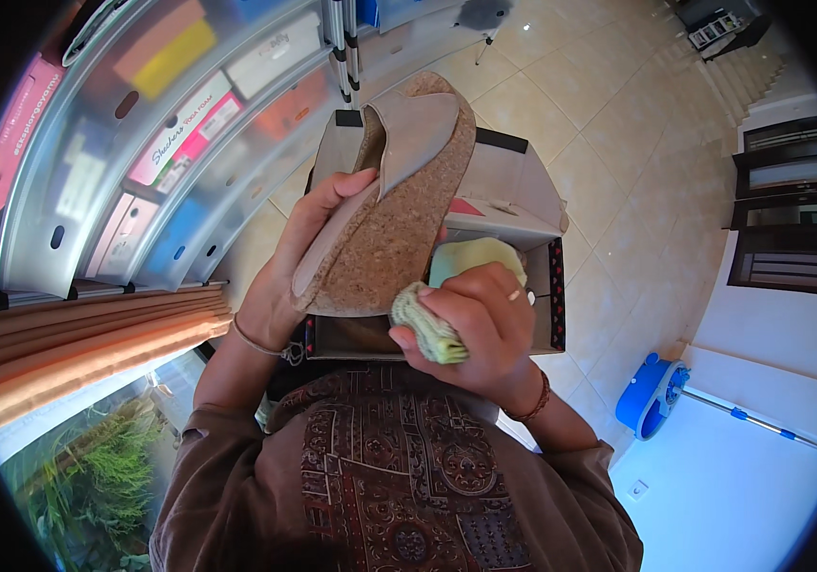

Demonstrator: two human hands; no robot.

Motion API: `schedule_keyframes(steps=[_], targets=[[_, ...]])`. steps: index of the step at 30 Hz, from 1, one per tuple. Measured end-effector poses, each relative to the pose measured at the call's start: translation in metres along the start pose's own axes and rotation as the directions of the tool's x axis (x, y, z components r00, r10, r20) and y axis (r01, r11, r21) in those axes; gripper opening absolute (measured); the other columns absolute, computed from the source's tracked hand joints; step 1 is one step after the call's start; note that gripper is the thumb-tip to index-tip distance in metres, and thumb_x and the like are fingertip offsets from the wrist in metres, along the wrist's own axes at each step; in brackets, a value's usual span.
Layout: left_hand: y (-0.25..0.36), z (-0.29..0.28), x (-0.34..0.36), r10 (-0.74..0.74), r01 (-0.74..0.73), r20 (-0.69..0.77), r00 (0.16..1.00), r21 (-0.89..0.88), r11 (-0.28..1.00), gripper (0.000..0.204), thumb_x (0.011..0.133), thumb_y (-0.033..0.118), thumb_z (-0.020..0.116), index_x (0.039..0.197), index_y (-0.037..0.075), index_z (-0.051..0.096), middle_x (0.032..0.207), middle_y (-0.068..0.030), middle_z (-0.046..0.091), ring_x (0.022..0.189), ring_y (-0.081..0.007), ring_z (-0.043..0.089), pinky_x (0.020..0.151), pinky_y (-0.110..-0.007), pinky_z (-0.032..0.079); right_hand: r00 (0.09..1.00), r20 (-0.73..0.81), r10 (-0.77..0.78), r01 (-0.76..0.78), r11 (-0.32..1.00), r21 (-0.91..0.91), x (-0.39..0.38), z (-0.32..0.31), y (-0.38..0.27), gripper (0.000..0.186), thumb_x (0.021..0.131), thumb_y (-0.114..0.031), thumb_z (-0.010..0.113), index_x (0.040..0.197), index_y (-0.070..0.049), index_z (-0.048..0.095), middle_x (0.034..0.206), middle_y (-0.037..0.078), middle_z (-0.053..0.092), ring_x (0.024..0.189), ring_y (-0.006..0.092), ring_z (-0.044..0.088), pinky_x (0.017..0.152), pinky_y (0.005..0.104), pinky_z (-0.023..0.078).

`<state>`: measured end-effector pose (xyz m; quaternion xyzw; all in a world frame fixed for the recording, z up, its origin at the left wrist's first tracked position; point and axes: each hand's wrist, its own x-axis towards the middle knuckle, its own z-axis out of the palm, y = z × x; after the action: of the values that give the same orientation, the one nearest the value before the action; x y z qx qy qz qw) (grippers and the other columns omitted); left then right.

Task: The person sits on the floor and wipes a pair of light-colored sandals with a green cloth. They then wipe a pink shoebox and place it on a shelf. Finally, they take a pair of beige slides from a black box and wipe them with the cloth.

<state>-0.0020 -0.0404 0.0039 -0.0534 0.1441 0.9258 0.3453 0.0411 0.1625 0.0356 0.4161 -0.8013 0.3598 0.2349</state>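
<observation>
A wedge slide sandal point(380, 243) with a cork side and a greige upper is held up and tilted in front of me. My left hand point(318, 224) is closed on it, thumb on the footbed edge and the other fingers hidden behind. In my closed right hand point(485, 324) is a bunched pale green cloth point(427, 324), beside the lower right part of the cork. Whether the cloth touches the cork, I cannot tell. Below both hands sits an open shoe box point(558, 296) with a dark patterned rim. A pale yellow-green item point(475, 255) shows inside it, partly covered by my right hand.
Clear-fronted storage bins point(93, 181) holding boxes stand at the left, above an orange-brown curtain point(103, 334) and a window with plants outside. Tiled floor point(599, 181) stretches ahead and right. A blue mop bucket point(651, 396) with a pole stands at the right.
</observation>
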Motion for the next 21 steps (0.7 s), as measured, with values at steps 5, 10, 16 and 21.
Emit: schedule_keyframes(steps=[5, 10, 16, 21], targets=[[-0.001, 0.006, -0.008, -0.012, 0.02, -0.151, 0.988, 0.047, 0.999, 0.055, 0.095, 0.036, 0.056, 0.133, -0.004, 0.051, 0.118, -0.0207, 0.065, 0.101, -0.0292, 0.068, 0.091, -0.04, 0.055, 0.999, -0.024, -0.043, 0.042, 0.998, -0.05, 0.006, 0.0, 0.014, 0.045, 0.07, -0.025, 0.088, 0.1, -0.004, 0.063, 0.083, 0.009, 0.063, 0.07, 0.0262, 0.061, 0.058, 0.0353, 0.049], [-0.011, 0.019, -0.015, 0.022, 0.001, -0.182, 0.983, 0.128, 0.992, 0.055, 0.094, 0.034, 0.057, 0.135, -0.002, 0.051, 0.123, -0.0195, 0.063, 0.104, -0.0282, 0.067, 0.093, -0.039, 0.054, 0.989, -0.114, 0.099, -0.105, 0.993, -0.049, 0.018, -0.01, 0.029, 0.048, 0.07, -0.025, 0.089, 0.105, -0.004, 0.062, 0.089, 0.012, 0.063, 0.074, 0.0289, 0.062, 0.063, 0.0352, 0.051], [-0.009, 0.015, -0.02, -0.059, 0.076, -0.116, 0.991, 0.15, 0.986, 0.068, 0.089, 0.026, 0.061, 0.146, -0.001, 0.036, 0.133, -0.0185, 0.056, 0.116, -0.0283, 0.061, 0.103, -0.038, 0.046, 0.991, -0.133, 0.018, -0.037, 0.989, -0.145, 0.018, -0.023, 0.043, 0.045, 0.078, -0.027, 0.084, 0.106, -0.004, 0.058, 0.086, 0.012, 0.064, 0.074, 0.0262, 0.062, 0.061, 0.0343, 0.051], [-0.012, 0.025, -0.021, -0.009, 0.075, -0.173, 0.985, 0.379, 0.922, 0.094, 0.076, 0.027, 0.073, 0.153, 0.001, 0.025, 0.146, -0.0161, 0.043, 0.134, -0.0264, 0.044, 0.113, -0.036, 0.032, 0.986, -0.139, -0.089, 0.051, 0.966, -0.254, 0.019, -0.044, 0.04, 0.046, 0.08, -0.034, 0.082, 0.103, -0.002, 0.058, 0.083, 0.013, 0.061, 0.074, 0.0279, 0.06, 0.062, 0.0355, 0.05]])
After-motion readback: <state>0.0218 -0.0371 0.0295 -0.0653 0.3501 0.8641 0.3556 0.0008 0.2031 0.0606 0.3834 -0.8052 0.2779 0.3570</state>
